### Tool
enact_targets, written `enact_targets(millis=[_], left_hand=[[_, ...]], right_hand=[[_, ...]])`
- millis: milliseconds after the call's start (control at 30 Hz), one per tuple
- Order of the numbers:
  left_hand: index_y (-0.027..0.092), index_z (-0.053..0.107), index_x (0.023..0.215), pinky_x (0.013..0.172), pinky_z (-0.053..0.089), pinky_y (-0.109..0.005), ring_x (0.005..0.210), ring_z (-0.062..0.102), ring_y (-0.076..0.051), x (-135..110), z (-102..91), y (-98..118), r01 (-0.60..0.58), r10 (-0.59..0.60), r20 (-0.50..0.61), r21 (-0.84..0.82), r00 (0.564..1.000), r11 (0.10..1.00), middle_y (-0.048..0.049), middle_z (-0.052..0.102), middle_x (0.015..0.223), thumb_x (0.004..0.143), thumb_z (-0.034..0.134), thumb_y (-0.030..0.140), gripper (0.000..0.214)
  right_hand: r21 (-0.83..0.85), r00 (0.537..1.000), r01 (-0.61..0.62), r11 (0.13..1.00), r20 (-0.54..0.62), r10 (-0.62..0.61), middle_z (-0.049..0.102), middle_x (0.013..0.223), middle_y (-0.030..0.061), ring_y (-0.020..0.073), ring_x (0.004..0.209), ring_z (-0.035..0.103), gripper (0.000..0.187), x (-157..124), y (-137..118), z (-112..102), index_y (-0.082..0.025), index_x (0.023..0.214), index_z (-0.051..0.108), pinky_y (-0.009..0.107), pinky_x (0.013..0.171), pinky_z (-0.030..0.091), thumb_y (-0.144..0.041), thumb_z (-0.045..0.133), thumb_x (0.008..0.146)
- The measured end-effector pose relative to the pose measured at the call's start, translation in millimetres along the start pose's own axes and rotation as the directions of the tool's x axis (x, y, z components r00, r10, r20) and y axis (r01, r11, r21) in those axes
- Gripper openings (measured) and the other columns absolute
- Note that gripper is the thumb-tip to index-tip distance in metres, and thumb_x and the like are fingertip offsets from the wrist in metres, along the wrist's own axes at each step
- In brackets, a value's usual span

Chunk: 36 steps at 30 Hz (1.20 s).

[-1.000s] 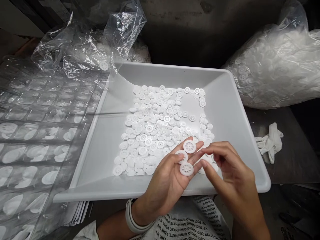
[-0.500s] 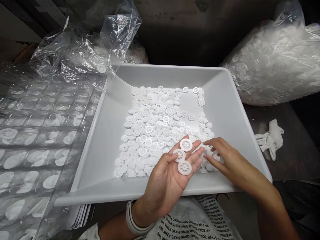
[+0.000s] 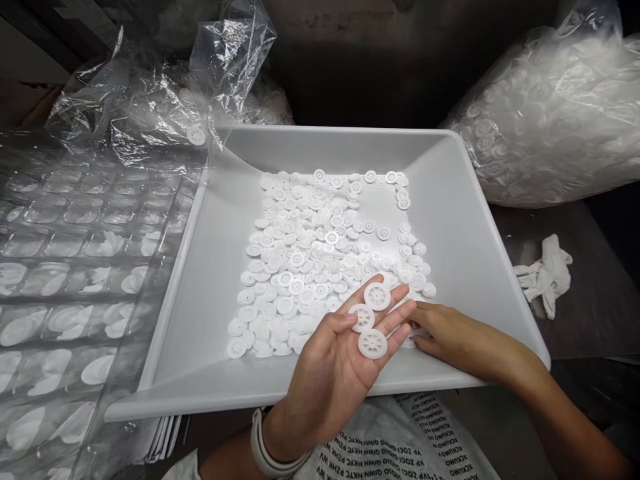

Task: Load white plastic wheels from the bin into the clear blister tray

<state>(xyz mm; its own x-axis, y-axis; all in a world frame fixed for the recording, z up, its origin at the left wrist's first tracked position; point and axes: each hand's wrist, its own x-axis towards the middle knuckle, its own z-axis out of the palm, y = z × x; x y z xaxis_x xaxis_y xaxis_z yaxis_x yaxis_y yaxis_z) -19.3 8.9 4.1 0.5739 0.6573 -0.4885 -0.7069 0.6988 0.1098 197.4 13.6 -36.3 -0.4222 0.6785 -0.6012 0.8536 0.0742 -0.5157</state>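
My left hand [image 3: 340, 367] is turned palm up over the near side of the grey tray [image 3: 455, 233]. Three white spoked plastic wheels [image 3: 373, 343] lie across its palm and fingers, the thumb resting on the edge of the middle one. Beside it, my right hand [image 3: 450, 337] reaches palm down into the tray's near right corner. Its thumb and fingers are apart, with the fingertips partly hidden behind the left fingers; no wheel shows in its grasp. Many loose white wheels [image 3: 285, 280] cover the tray bottom beyond both hands.
Clear plastic blister trays [image 3: 65, 277] holding white pieces stand at left. A clear bag [image 3: 150, 113] lies behind them, and a full bag of wheels [image 3: 560, 127] sits at back right. A crumpled white glove [image 3: 550, 277] lies right of the tray.
My right hand has moved down into the tray's near right corner, its fingertips now lower among the wheels. The left hand still holds the same three wheels, slightly lower in view.
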Motion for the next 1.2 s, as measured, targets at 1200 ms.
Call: enact_targets(millis=[1200], left_hand=[[0.013, 0.035, 0.143, 0.116, 0.030, -0.040, 0.132, 0.047, -0.022, 2.2, 0.5, -2.1, -0.033, 0.033, -0.018, -0.006, 0.999, 0.999, -0.0141, 0.055, 0.139, 0.096, 0.034, 0.025, 0.049]], right_hand=[[0.728, 0.863, 0.327, 0.602, -0.490, 0.123, 0.056, 0.101, -0.0010, 0.0114, 0.099, 0.050, 0.016, -32.8, -49.0, 13.7, -0.031, 0.104, 0.058, 0.016, 0.081, 0.044, -0.028, 0.063, 0.089]])
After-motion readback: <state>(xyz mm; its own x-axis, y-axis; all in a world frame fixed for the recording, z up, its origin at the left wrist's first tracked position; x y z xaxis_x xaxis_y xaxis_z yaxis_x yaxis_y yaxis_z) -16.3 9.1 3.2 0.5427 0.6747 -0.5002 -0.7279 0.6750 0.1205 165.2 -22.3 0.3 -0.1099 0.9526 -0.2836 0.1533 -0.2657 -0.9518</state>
